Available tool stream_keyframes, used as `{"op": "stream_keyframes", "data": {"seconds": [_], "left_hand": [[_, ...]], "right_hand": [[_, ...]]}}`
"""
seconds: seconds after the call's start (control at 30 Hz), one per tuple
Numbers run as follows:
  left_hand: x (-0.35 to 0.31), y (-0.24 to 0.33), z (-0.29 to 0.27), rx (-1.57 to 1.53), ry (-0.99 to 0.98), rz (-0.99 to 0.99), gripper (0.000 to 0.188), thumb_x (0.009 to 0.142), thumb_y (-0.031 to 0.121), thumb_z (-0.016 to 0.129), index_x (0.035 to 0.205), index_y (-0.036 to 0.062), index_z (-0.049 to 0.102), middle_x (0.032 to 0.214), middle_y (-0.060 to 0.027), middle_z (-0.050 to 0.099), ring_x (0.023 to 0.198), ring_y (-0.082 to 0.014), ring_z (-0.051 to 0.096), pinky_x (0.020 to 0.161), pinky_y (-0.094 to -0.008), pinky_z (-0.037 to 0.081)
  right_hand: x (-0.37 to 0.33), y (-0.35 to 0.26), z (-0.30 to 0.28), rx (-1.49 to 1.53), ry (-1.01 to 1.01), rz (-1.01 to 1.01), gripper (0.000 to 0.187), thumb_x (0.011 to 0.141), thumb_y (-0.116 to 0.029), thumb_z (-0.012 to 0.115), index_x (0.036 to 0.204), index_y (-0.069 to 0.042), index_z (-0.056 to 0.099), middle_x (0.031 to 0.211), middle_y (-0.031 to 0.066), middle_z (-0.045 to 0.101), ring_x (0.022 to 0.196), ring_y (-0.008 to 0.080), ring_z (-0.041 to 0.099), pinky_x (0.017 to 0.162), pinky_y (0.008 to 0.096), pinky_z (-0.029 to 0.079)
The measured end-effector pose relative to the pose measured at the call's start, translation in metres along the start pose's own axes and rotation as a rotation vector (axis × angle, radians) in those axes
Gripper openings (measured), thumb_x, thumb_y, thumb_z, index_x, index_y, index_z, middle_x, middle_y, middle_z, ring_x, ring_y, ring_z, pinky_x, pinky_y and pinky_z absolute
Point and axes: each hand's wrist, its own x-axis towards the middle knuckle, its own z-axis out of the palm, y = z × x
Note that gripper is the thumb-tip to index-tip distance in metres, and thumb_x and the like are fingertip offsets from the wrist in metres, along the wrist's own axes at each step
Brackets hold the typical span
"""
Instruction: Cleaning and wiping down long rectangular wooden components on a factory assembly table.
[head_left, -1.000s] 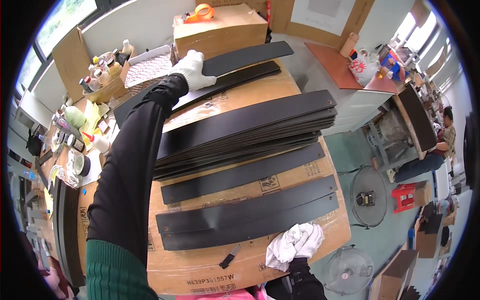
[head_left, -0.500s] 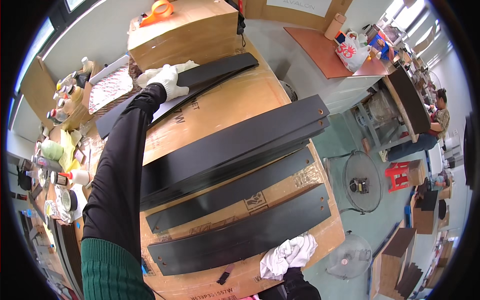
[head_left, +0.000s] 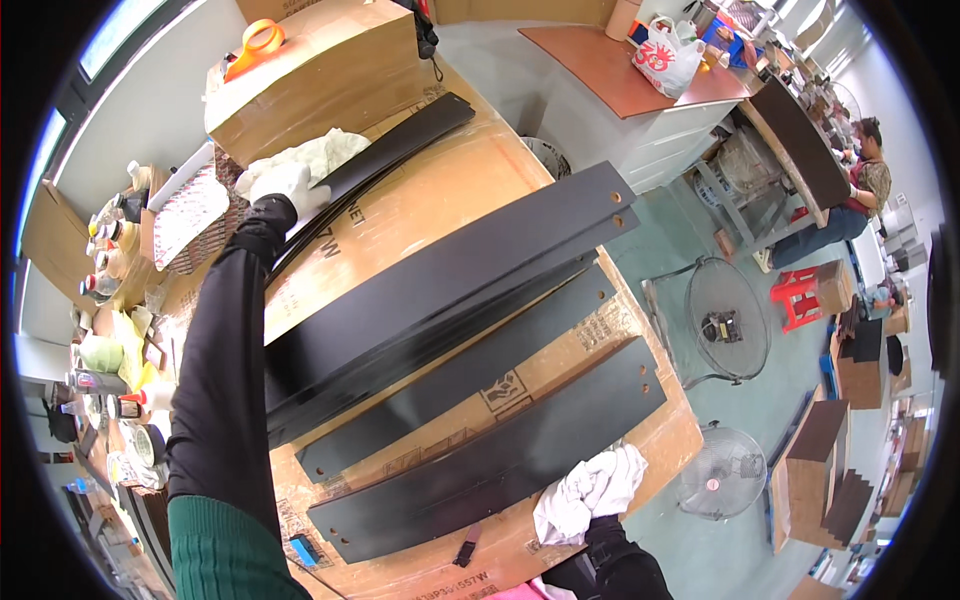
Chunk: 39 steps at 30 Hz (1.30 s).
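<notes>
My left hand [head_left: 283,187], in a white glove and slightly blurred, grips a long dark board [head_left: 400,150] at the far left of the table. Thin dark edges show beneath that board. A crumpled pale cloth [head_left: 318,158] lies just beyond the hand. At the near right, a bunched white cloth [head_left: 592,490] covers my right hand, whose fingers are hidden; only the dark cuff shows below. Nearest to this cloth is a curved dark board [head_left: 490,450] with holes at its ends. Behind it lie a narrower dark board [head_left: 460,370] and a stack of dark boards [head_left: 450,260].
A cardboard box [head_left: 320,90] with an orange tape dispenser [head_left: 258,48] stands at the back. Bottles [head_left: 110,265] and jars crowd the left side. Cardboard [head_left: 430,220] covers the table. Floor fans [head_left: 725,320] stand at right; a person [head_left: 865,190] sits farther off.
The view has shifted. My left hand has drawn the far board nearer to the edges beneath it, and its end no longer shows left of my arm. The right hand stays with the white cloth.
</notes>
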Motion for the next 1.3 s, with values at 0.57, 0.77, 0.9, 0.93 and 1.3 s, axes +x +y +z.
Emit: {"op": "stream_keyframes", "data": {"seconds": [0.57, 0.77, 0.9, 0.93, 1.3], "left_hand": [[-0.388, 0.134, -0.030, -0.095, -0.207, 0.694, 0.095, 0.074, 0.060, 0.079, 0.136, -0.0067, 0.052, 0.124, -0.0229, 0.061, 0.113, -0.0363, 0.063, 0.091, -0.0423, 0.053], [-0.434, 0.166, 0.022, -0.286, -0.195, 0.364, 0.097, 0.075, 0.053, 0.082, 0.141, -0.0073, 0.043, 0.123, -0.0261, 0.058, 0.117, -0.0430, 0.059, 0.100, -0.0474, 0.048], [-0.445, 0.165, 0.042, -0.314, -0.063, 0.220, 0.070, 0.082, 0.046, 0.078, 0.127, -0.0019, 0.054, 0.117, -0.0231, 0.063, 0.108, -0.0409, 0.064, 0.092, -0.0474, 0.053], [-0.450, 0.161, 0.048, -0.253, 0.052, 0.294, 0.068, 0.084, 0.046, 0.077, 0.127, -0.0015, 0.054, 0.117, -0.0235, 0.063, 0.107, -0.0414, 0.064, 0.092, -0.0478, 0.053], [-0.608, 0.268, 0.000, -0.365, 0.134, 0.072, 0.070, 0.085, 0.053, 0.074, 0.124, -0.0029, 0.055, 0.116, -0.0259, 0.063, 0.105, -0.0421, 0.067, 0.090, -0.0488, 0.055]], "right_hand": [[0.012, -0.005, 0.004, 0.127, 0.091, -0.046, 0.061, 0.092, -0.046, 0.056, 0.137, -0.004, 0.055, 0.135, 0.0211, 0.058, 0.130, 0.0412, 0.052, 0.114, 0.0531, 0.035], [0.014, 0.002, -0.005, 0.125, 0.110, -0.122, 0.066, 0.087, -0.042, 0.069, 0.141, -0.007, 0.052, 0.137, 0.0220, 0.056, 0.131, 0.0423, 0.050, 0.112, 0.0544, 0.036], [0.006, -0.016, -0.011, 0.351, 0.095, -0.373, 0.072, 0.082, -0.048, 0.075, 0.140, -0.012, 0.054, 0.147, 0.0243, 0.046, 0.134, 0.0447, 0.043, 0.112, 0.0604, 0.033], [0.004, -0.022, -0.020, 0.356, 0.063, -0.542, 0.072, 0.080, -0.051, 0.076, 0.138, -0.013, 0.057, 0.148, 0.0233, 0.045, 0.136, 0.0445, 0.041, 0.112, 0.0623, 0.031], [-0.017, 0.063, -0.029, 0.463, 0.012, -0.467, 0.040, 0.085, -0.021, 0.079, 0.120, -0.008, 0.065, 0.121, 0.0140, 0.063, 0.109, 0.0324, 0.063, 0.094, 0.0390, 0.053]]}}
